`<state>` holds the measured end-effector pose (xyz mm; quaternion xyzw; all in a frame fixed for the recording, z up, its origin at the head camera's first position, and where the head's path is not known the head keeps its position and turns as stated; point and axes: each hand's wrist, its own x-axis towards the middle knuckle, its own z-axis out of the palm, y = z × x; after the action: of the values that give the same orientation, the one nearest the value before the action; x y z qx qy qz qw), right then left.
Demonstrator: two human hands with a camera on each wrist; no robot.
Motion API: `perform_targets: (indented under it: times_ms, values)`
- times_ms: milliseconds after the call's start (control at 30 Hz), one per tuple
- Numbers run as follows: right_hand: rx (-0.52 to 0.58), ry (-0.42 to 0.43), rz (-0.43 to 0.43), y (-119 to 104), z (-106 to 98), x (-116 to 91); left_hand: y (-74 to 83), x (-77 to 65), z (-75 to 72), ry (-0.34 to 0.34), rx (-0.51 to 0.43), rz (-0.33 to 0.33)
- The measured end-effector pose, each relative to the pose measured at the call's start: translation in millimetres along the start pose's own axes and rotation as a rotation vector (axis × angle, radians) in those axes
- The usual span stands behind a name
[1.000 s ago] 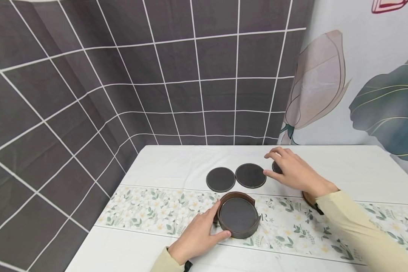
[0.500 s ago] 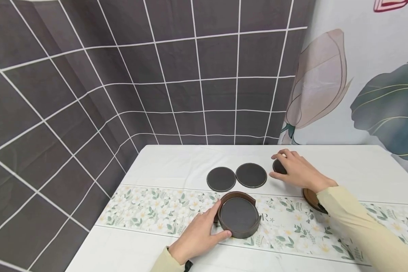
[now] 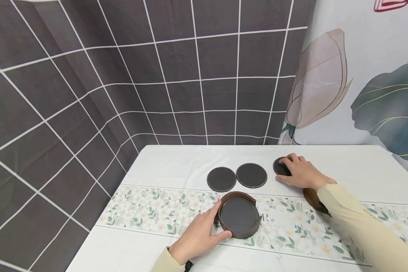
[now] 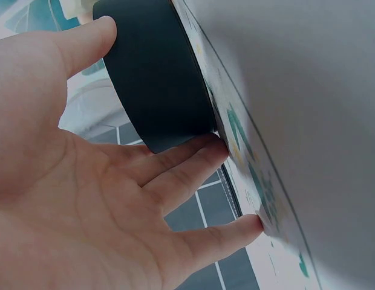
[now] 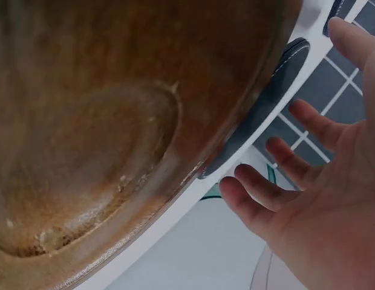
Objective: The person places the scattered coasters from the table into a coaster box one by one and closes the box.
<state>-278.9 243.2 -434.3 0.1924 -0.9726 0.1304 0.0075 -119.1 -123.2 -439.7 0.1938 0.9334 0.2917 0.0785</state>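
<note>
In the head view, a round dark brown coaster holder with a gap in its right wall stands on the table, a black coaster lying inside. My left hand holds it from the left, thumb at the front and fingers along the side; the left wrist view shows the thumb against the wall. Farther back and to the right, my right hand hovers over a third loose black coaster, fingers spread and bent slightly. The right wrist view shows space between those fingers and the coaster.
Two black coasters, the left one and the middle one, lie side by side behind the holder. A brown round disc lies partly under my right forearm. Dark gridded cloth hangs behind the white table.
My right hand has moved slightly right and lowered over the rightmost coaster. The left hand and the holder have stayed in place.
</note>
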Motion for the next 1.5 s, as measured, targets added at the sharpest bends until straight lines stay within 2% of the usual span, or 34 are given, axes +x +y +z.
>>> perform_targets:
  times_ms: [233,500,833,1133,1500]
  values:
    - [-0.007,-0.065,0.054,5,1,5,0.9,-1.7,-0.9,-0.007,-0.003,-0.007]
    - [0.027,-0.094,0.092,10,-1,12,1.8,-1.9,-2.3,-0.008,-0.009,-0.013]
    - [0.045,-0.133,0.090,16,-4,17,0.0,0.5,-1.9,-0.008,-0.001,-0.012]
    - [0.020,-0.129,0.126,13,-4,16,0.7,-1.6,-0.7,-0.006,-0.012,-0.005]
    - [0.036,-0.068,0.160,6,-4,11,-2.5,0.9,-0.6,-0.017,-0.005,-0.022]
